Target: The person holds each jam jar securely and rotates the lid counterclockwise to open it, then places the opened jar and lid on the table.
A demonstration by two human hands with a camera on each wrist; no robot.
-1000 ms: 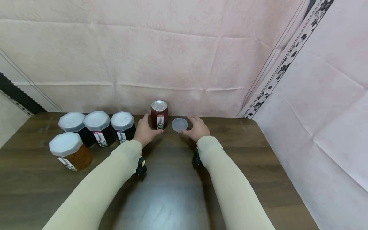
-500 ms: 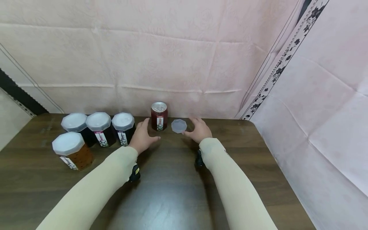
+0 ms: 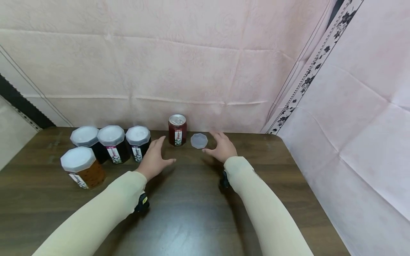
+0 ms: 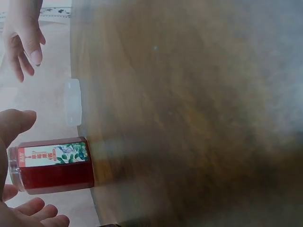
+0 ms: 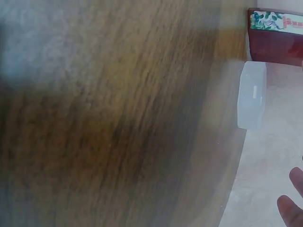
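**Both hands open, off the red jar and its loose lid**

Neither hand holds anything. Left hand [image 3: 154,159] hovers just above the table [image 3: 198,213], palm turned inward, fingers relaxed and spread, thumb pointing toward the red jar [image 3: 177,129]; it lies near the jar on its left and nearer side, with a clear gap between them. In the left wrist view the thumb and fingertips [image 4: 14,124] frame the jar [image 4: 53,164] without touching it.

Right hand [image 3: 221,146] mirrors that pose to the right of the jar, fingers loosely curved and wide apart, thumb reaching toward the clear lid [image 3: 199,140]. The lid lies flat on the table just right of the jar, apart from both the jar and the hand. The right wrist view shows the lid [image 5: 251,94] edge-on beside the jar, only fingertips at the frame corner.

The jar stands upright near the table's back edge, its silver foil top bare. Both forearms wear cream sleeves. Left of the jar stand four white-lidded jars [image 3: 110,144], three dark in a row, one amber in front.
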